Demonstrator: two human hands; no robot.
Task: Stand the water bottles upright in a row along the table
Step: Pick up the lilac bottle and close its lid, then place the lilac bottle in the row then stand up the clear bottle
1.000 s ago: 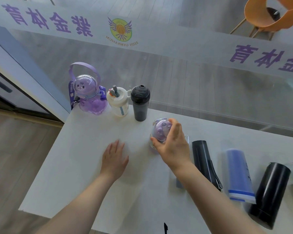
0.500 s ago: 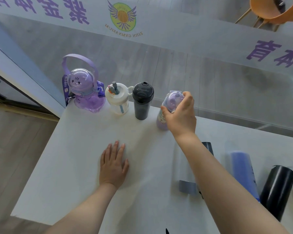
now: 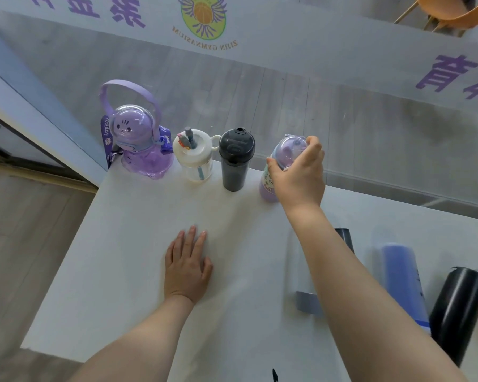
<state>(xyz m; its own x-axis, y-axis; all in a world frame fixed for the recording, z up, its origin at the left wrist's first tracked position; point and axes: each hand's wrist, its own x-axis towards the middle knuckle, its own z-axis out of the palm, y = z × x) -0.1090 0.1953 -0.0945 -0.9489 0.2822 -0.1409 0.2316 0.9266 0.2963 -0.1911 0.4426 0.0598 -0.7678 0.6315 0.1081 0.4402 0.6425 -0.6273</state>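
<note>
Three bottles stand upright along the far edge of the white table (image 3: 138,271): a purple bear-shaped bottle (image 3: 138,144) with a strap, a clear bottle with a white lid (image 3: 195,158), and a dark grey bottle (image 3: 235,158). To their right stands a small purple bottle (image 3: 284,153) with a clear domed lid. My right hand (image 3: 298,175) grips it from above, around the lid. My left hand (image 3: 188,266) rests flat on the table with its fingers straight. Lying on their sides at the right are a grey-capped clear bottle (image 3: 304,299), a blue bottle (image 3: 403,279) and a black bottle (image 3: 458,310).
A glass wall with purple lettering and a round logo (image 3: 203,16) rises right behind the table's far edge. The table's left edge drops to a wooden floor (image 3: 25,244). An orange chair (image 3: 453,9) shows beyond the glass at the top right.
My right hand lifted the small purple bottle from the table's middle and carried it to the far edge, where it now stands beside the dark grey bottle. My left hand stayed flat.
</note>
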